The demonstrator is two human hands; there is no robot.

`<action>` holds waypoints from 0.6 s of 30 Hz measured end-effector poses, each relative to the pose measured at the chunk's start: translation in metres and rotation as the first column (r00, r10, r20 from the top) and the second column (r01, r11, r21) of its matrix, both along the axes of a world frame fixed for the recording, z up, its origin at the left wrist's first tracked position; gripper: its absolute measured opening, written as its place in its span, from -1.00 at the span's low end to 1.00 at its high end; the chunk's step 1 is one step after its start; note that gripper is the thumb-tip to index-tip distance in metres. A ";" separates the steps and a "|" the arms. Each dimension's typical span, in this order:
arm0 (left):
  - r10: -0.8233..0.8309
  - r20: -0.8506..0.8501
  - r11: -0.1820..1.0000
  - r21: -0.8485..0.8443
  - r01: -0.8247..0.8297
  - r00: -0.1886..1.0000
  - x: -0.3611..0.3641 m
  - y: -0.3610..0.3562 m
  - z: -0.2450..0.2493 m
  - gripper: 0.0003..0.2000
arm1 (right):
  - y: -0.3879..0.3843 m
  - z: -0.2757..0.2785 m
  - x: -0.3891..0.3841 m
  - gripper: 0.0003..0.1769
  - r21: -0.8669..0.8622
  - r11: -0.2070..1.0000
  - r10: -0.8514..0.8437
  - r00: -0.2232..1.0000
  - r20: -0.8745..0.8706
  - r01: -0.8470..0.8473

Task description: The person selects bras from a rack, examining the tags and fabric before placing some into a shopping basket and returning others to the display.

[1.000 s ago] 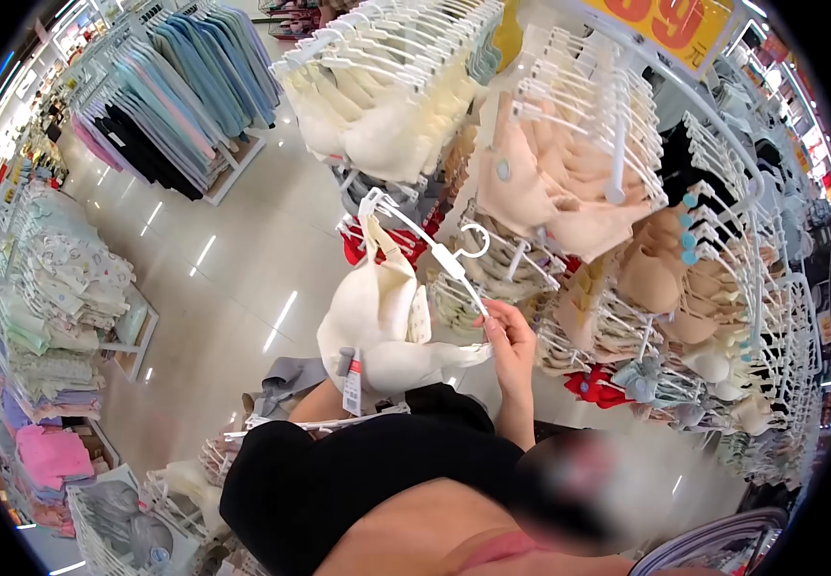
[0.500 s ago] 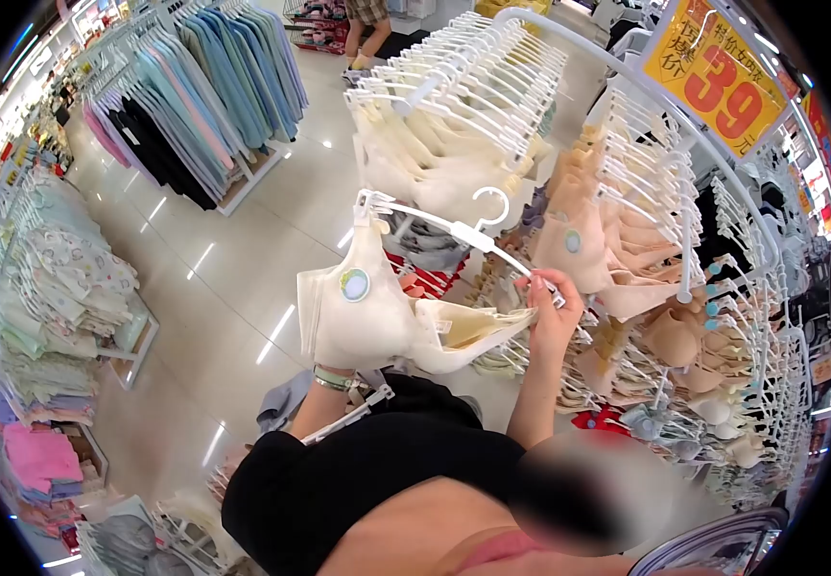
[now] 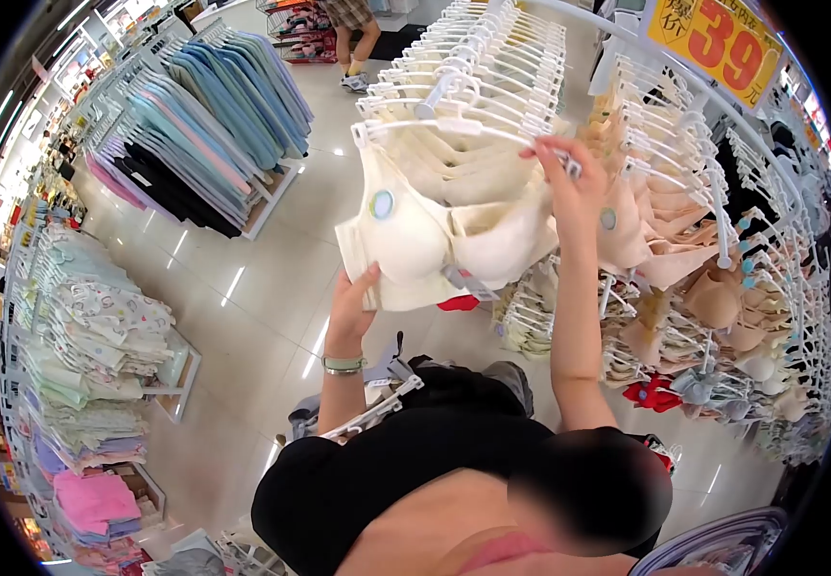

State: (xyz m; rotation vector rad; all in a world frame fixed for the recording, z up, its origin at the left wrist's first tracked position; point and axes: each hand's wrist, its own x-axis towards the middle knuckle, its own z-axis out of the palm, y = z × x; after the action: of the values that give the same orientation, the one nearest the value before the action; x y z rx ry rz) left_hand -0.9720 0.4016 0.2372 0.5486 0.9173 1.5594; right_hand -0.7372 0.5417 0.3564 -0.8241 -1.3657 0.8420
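A cream bra (image 3: 406, 245) with a round sticker on one cup hangs from a white hanger (image 3: 459, 126) at the front end of a rack of similar cream bras (image 3: 463, 168). My left hand (image 3: 350, 305) grips the bra's lower side band, thumb in front. A bracelet is on that wrist. Near the hanger's right end is my right hand (image 3: 569, 173), its fingers closed on the hanger by the strap. Under my left forearm, another white hanger (image 3: 382, 408) with grey cloth lies across the arm.
Peach bras (image 3: 636, 211) hang on the rack at right, below a yellow price sign (image 3: 718, 48). Blue and black garments (image 3: 233, 91) hang at upper left. Stacked clothes (image 3: 99, 326) fill the left side. A person's legs (image 3: 358, 43) stand at the top.
The bra and its hanger have moved up to the front of the cream rack. My right hand has risen with it. My left hand, mostly hidden before, now shows at the bra's lower side.
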 end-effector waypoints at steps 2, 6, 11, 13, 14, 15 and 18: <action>0.108 0.050 0.994 0.012 -0.109 0.993 -0.005 0.005 0.003 -0.64 | 0.012 0.001 -0.010 -0.91 0.020 0.999 0.028 0.999 0.022 -0.028; 0.120 0.064 0.993 0.002 -0.121 0.991 -0.008 0.008 0.010 -0.65 | 0.026 -0.021 -0.019 -0.88 -0.021 0.996 0.086 0.995 0.055 -0.085; 0.174 0.000 0.984 -0.040 -0.174 0.985 -0.008 0.009 -0.010 -0.65 | 0.023 -0.050 -0.017 -0.82 -0.093 0.972 0.199 0.964 -0.178 -0.218; 0.165 -0.017 0.985 -0.046 -0.166 0.986 -0.010 0.010 -0.017 -0.65 | 0.016 -0.069 -0.013 -0.75 -0.106 0.937 0.293 0.915 -0.277 -0.332; 0.168 -0.038 0.985 -0.035 -0.169 0.985 -0.011 0.011 -0.020 -0.66 | 0.011 -0.082 -0.009 -0.75 -0.120 0.937 0.286 0.919 -0.270 -0.327; 0.166 -0.030 0.985 -0.043 -0.167 0.986 -0.011 0.011 -0.020 -0.66 | 0.006 -0.096 -0.005 -0.71 -0.193 0.927 0.279 0.936 -0.216 -0.321; 0.191 -0.040 0.980 -0.058 -0.193 0.981 -0.015 0.009 -0.019 -0.67 | -0.003 -0.126 0.007 -0.65 -0.268 0.932 0.239 0.970 -0.046 -0.242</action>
State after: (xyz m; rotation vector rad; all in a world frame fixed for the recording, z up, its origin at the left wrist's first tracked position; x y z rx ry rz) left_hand -0.9873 0.4111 0.2178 0.4552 1.0663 1.6924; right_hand -0.7298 0.5382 0.2304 -0.8696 -1.3755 1.2461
